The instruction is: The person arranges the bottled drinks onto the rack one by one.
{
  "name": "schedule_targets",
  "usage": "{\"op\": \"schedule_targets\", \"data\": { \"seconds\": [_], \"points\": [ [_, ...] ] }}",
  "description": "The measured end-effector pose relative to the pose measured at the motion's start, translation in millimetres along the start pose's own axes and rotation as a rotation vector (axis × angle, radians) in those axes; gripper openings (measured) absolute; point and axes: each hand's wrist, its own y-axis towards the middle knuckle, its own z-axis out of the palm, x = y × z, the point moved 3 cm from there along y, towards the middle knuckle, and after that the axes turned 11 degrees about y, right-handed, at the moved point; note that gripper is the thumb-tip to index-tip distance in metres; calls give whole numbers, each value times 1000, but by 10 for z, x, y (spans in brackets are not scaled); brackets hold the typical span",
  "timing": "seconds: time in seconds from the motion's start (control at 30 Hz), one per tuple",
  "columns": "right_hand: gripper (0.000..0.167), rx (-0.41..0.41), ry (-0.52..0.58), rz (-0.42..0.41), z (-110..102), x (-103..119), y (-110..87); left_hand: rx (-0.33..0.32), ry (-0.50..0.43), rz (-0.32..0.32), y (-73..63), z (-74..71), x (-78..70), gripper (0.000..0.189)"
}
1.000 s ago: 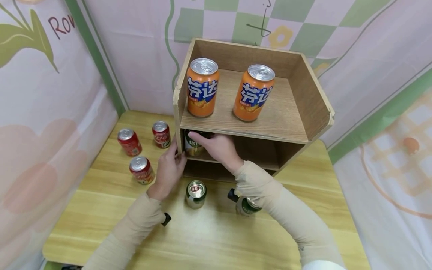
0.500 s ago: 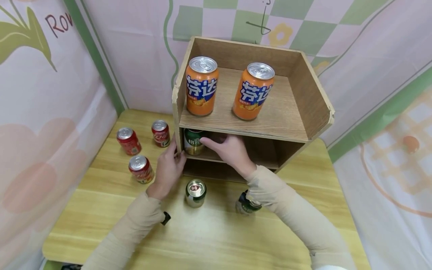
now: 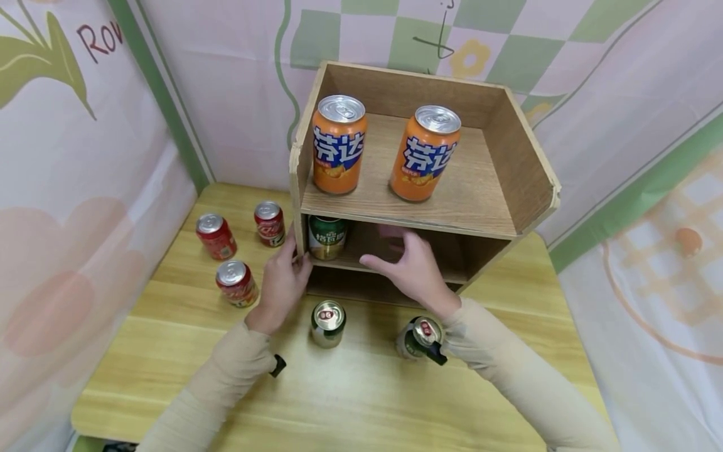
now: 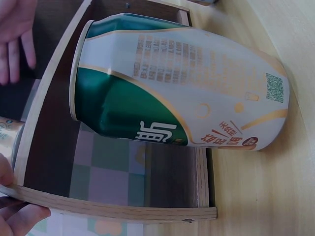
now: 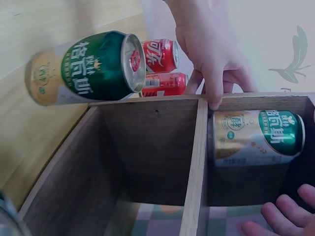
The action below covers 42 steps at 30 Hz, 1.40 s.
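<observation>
In the head view, a green, white and gold drink can (image 3: 327,240) stands upright at the left end of the middle level of a wooden shelf (image 3: 463,201). My right hand (image 3: 415,267) is in front of that level, to the right of the can and apart from it, its fingers spread and holding nothing. My left hand (image 3: 280,285) grips the shelf's left side panel, with the thumb at the front edge. The right wrist view shows the same can (image 5: 256,137) inside the compartment, close to the side panel.
Two orange cans, left (image 3: 339,150) and right (image 3: 425,154), stand on the top level. Two more green cans, left (image 3: 327,323) and right (image 3: 417,339), stand on the table before the shelf. Three red cans (image 3: 237,285) are at the left.
My right hand has let go of the green can and drawn away to the right, towards me. The can stays on the middle level. My left hand has not moved.
</observation>
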Motion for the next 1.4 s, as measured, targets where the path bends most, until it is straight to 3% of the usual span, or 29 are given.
{"op": "schedule_targets", "data": {
  "seconds": [0.37, 0.53, 0.7, 0.97, 1.4],
  "points": [
    [58, 114, -118, -185, -356, -51, -350, 0, 9, -8, -3, 2, 6, 70],
    [63, 196, -96, -241, -526, -205, -540, -4, 13, 1, 4, 7, -1, 70],
    [70, 228, -72, -228, -649, -398, -737, -8, 14, 14, 7, 12, -6, 71],
    [84, 231, -186, -200, -652, -617, -1009, -11, 42, 14, 1, 12, 19, 72],
    [98, 251, -221, -150, -574, -954, -1236, -21, 26, 26, 5, 16, 21, 72]
  ]
}}
